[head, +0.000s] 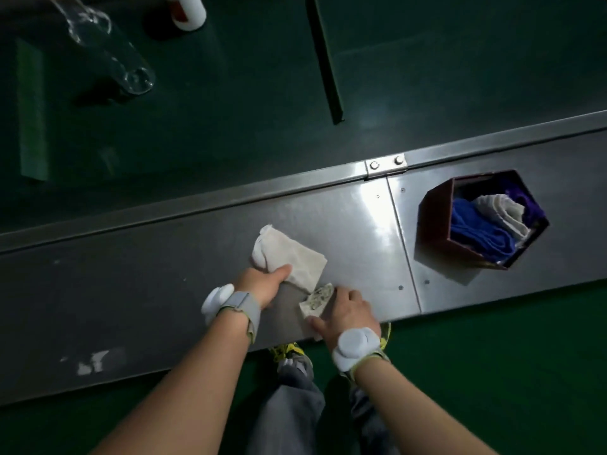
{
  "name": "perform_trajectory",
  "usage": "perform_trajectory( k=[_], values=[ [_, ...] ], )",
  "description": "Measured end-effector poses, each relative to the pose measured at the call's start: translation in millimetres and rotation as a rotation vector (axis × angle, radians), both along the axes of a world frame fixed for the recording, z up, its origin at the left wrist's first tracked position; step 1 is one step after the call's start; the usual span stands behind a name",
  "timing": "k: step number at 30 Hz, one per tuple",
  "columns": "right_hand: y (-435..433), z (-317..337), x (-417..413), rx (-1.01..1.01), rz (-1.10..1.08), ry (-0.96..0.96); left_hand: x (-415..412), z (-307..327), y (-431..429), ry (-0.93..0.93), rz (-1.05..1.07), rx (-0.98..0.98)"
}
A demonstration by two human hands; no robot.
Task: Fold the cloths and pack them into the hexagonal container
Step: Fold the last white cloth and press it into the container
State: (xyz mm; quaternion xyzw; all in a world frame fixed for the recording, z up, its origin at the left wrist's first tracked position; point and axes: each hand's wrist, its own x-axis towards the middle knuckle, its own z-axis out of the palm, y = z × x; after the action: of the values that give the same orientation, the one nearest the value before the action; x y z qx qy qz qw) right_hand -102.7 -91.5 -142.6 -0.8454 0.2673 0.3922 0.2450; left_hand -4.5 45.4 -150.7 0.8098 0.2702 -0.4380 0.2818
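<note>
A cream cloth (pixel 295 254), partly folded and bunched at its far left end, lies on the steel ledge (pixel 147 284). My left hand (pixel 266 284) grips its near left edge, thumb on top. My right hand (pixel 345 311) pinches the cloth's near corner, which is turned up and shows a stained underside. The dark brown hexagonal container (pixel 437 221) stands to the right on the ledge. Inside it are a blue cloth (pixel 476 234), a white folded cloth (pixel 499 211) and a purple cloth (pixel 528 208).
Beyond the ledge's raised metal rail (pixel 230 195) lies a dark green belt with a clear bottle (pixel 108 50) on its side, a white cylinder (pixel 189 11) and a dark strip (pixel 325 60). My legs and shoes show below the ledge's near edge.
</note>
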Motion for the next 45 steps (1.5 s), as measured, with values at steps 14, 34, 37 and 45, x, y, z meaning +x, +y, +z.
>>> perform_trajectory(
  k=[14,34,37,45],
  values=[
    [-56.1,-14.5,-5.3,0.835,-1.046,-0.092,-44.8,13.3,-25.8,0.081,0.002,-0.597],
    [-251.6,68.6,30.7,-0.242,-0.873,-0.713,-12.0,33.4,-193.4,-0.291,-0.367,-0.691],
    [-255.2,55.0,52.6,-0.244,-0.821,-0.596,-9.4,30.7,-213.5,-0.333,-0.473,-0.597],
    [-260.0,45.3,94.0,-0.27,-0.749,-0.485,-20.1,19.1,-214.7,-0.348,-0.522,-0.525]
  ],
)
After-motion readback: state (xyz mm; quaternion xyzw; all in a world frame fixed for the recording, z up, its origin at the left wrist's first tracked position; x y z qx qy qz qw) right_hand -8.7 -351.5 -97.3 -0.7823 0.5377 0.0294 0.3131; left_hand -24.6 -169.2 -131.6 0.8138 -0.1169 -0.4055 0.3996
